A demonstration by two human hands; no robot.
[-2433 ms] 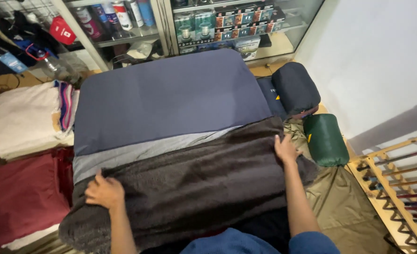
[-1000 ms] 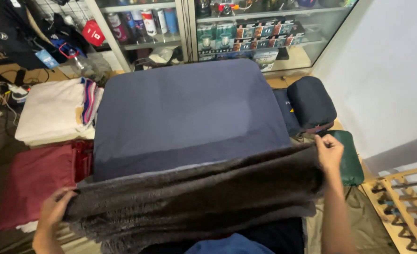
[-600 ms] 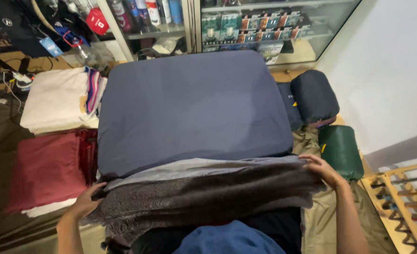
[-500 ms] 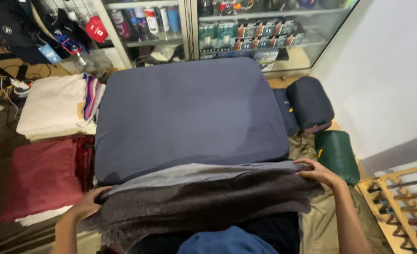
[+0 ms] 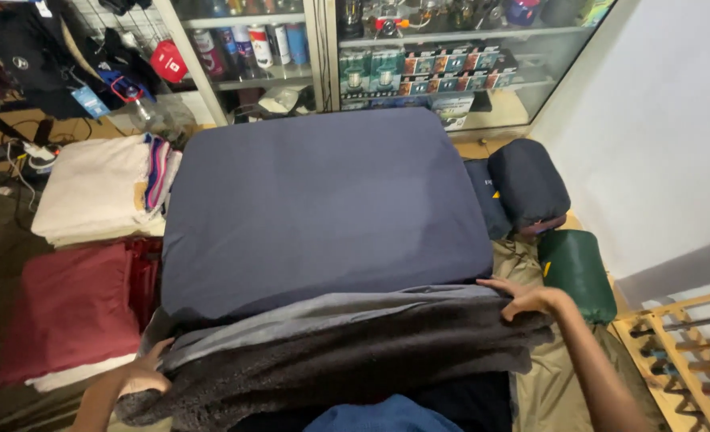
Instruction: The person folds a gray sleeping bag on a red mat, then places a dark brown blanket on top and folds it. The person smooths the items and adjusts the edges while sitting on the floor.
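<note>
- The left hand [image 5: 143,374] grips the left end of a dark grey fleece blanket [image 5: 331,360]; its fingers curl into the fabric and are mostly hidden by it.
- The right hand [image 5: 531,300] is clamped on the blanket's right end, thumb on top, fingertips tucked under the fold.
- The blanket lies folded in a band across the near edge of a navy mattress [image 5: 323,208], a paler grey lining showing along its upper edge.
- Its lower edge is cut off by a blue garment [image 5: 383,416] at the frame bottom.
- A green stuff sack [image 5: 576,272] lies just beside the right hand.
- A folded maroon cloth [image 5: 71,308] lies left, partly cropped.
</note>
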